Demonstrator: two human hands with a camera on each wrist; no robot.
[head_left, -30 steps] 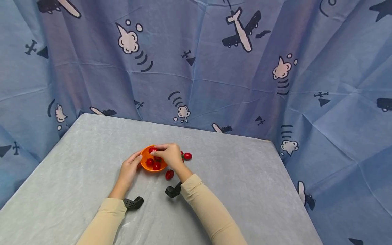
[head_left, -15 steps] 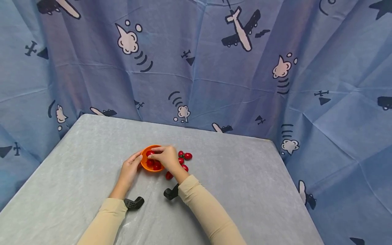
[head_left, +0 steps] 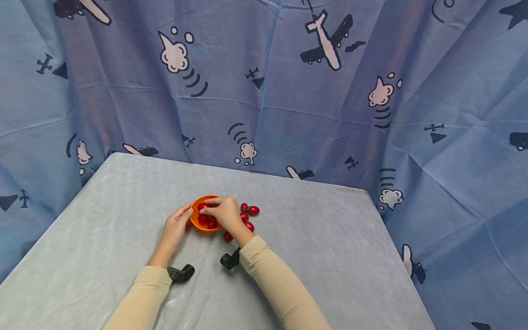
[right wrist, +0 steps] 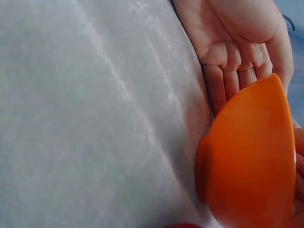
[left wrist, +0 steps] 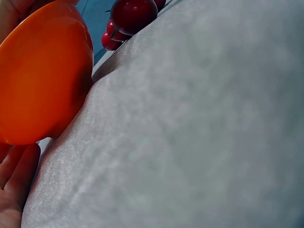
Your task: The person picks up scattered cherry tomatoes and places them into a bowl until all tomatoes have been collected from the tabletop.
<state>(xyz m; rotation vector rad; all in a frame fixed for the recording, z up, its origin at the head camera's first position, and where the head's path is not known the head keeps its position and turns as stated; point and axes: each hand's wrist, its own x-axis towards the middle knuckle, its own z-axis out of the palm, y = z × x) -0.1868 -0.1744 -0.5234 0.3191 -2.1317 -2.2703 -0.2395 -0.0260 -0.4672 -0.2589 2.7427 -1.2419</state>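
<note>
An orange bowl [head_left: 195, 224] sits on the cloth, with several red cherry tomatoes [head_left: 211, 224] inside. My left hand [head_left: 173, 231] grips its left side, thumb at the rim and fingers along the outer wall, as the right wrist view also shows. Over the bowl's right edge reaches my right hand [head_left: 226, 213], thumb and forefinger pinching a cherry tomato [head_left: 202, 206] inside the bowl. The right wrist view has the right hand's fingers [right wrist: 300, 159] mostly hidden behind the bowl. Part of the bowl's right side lies under the right hand in the head view.
Several cherry tomatoes [head_left: 253, 210] lie on the grey-white cloth [head_left: 321, 247] right of the bowl. One tomato [head_left: 228, 236] is near the right wrist. Black camera mounts [head_left: 181, 274] stick out from both wrists. A blue airplane-print curtain [head_left: 284, 128] hangs behind the table.
Over the last second my right hand has shifted slightly left, deeper over the bowl, with the tomato lower inside; more loose tomatoes show beside it. My left hand stays put.
</note>
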